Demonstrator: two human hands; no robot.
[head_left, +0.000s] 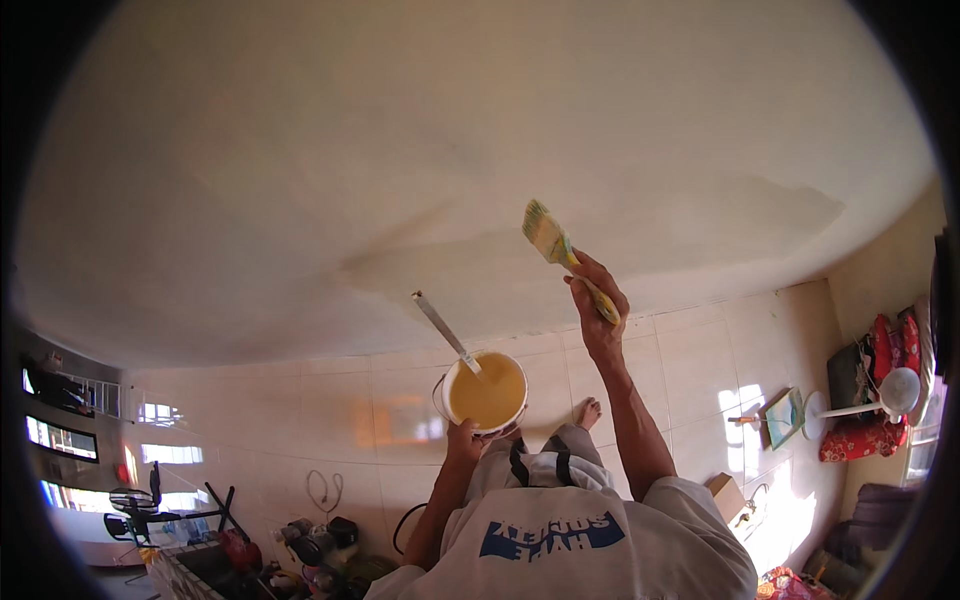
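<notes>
Pale shirt (570, 572), six o'clock. Left hand (462, 440) clasps a paint bucket (447, 392); right hand (603, 288) pinches a brush (546, 235), one o'clock. Likely mid-painting; the next stroke needs steady pressure on the wall (480, 150).

A pale wall (480, 110) fills the view from 10 to 2 o'clock, with a darker patch (770, 212) toward 2, and meets a floor (300, 420) of glossy, light tiles. Bright windows (60, 437) show past 8 o'clock, and a cluttered heap (320, 545) lies at 7. Sunlight (785, 530) falls at 4, near a cardboard box (724, 497), with red patterned fabric (862, 440) and a white stand (855, 410) between 3 and 4.
</notes>
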